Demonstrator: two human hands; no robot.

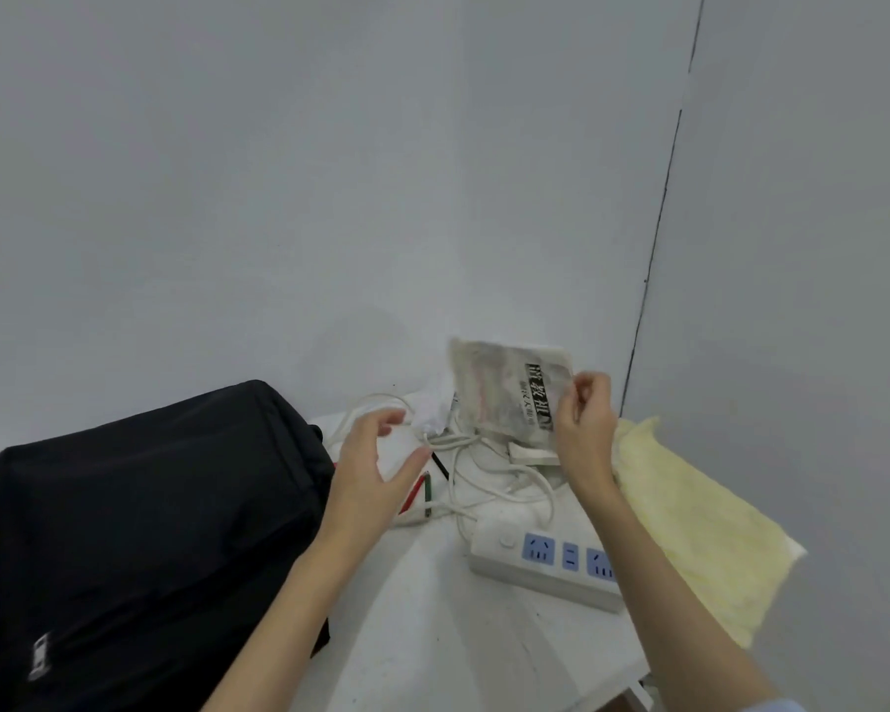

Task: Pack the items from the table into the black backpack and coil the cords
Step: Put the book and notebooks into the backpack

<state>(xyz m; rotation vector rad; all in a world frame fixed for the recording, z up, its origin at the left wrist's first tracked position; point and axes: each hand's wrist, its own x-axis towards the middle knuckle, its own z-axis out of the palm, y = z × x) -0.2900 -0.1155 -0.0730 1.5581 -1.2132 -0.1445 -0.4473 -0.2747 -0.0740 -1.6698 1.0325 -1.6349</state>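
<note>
Black backpack [140, 531] fills the table's left side, its right edge beside the left hand [368, 470], which hovers with fingers spread, holding nothing. One white table [432, 634] sits in a wall corner, bare surface showing near its front edge. One yellow towel [700, 531] overhangs the right edge. One white power strip [551, 557] lies between the forearms, tangled white cords [484, 470] behind it. Right hand [584, 429] pinches one lifted packet [509, 393] with unreadable black print. Several pencils [425, 488] lie by the left hand; their number is unclear.
</note>
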